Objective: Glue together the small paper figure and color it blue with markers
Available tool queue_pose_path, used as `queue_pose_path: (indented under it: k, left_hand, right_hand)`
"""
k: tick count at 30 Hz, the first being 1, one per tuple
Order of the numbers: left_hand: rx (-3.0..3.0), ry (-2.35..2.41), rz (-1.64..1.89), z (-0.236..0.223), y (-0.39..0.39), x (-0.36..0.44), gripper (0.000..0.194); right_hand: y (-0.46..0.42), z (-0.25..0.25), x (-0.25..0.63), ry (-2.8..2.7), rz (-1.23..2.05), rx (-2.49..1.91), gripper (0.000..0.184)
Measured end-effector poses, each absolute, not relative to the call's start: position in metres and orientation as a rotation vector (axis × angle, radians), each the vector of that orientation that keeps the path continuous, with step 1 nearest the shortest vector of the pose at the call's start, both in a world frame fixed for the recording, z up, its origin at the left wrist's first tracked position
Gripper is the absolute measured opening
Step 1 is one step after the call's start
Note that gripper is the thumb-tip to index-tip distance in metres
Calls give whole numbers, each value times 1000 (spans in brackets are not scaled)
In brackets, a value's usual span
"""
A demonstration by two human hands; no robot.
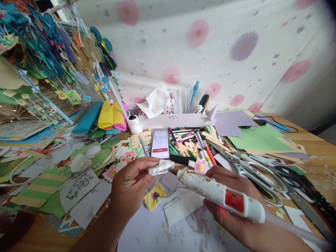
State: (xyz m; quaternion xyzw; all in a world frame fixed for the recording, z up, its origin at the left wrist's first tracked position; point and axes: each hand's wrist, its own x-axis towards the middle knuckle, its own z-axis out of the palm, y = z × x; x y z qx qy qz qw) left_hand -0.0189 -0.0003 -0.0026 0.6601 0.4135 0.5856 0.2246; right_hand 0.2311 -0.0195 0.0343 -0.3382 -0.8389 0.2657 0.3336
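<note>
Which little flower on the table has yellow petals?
The dark-centred flower on the white sheet, just right of the left hand; the other flowers are pink.

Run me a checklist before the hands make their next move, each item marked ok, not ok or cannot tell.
1. Left hand grips the white crumpled piece: ok.
2. Right hand holds the glue gun: ok.
3. Nozzle aimed toward the piece: ok.
4. Nozzle hot: cannot tell.
5. Left fingertips off the nozzle: ok, they pinch the piece's opposite end.
6. Surroundings uncluttered: not ok, scissors and other supplies crowd the table.
</note>
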Motion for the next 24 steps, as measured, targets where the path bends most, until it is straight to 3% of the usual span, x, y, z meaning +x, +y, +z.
queue_pose_path:
  k: [14, 24]
  left_hand:
    - [1602, 1001, 1578, -10, 2, -19, 32]
    - [1708, 1148, 1640, -7, 0, -12, 32]
  right_hand:
    - [-22, 32, 232, -2244, 585, -884, 23]
    - [-21, 11, 239, -2266, 295, -958, 18]
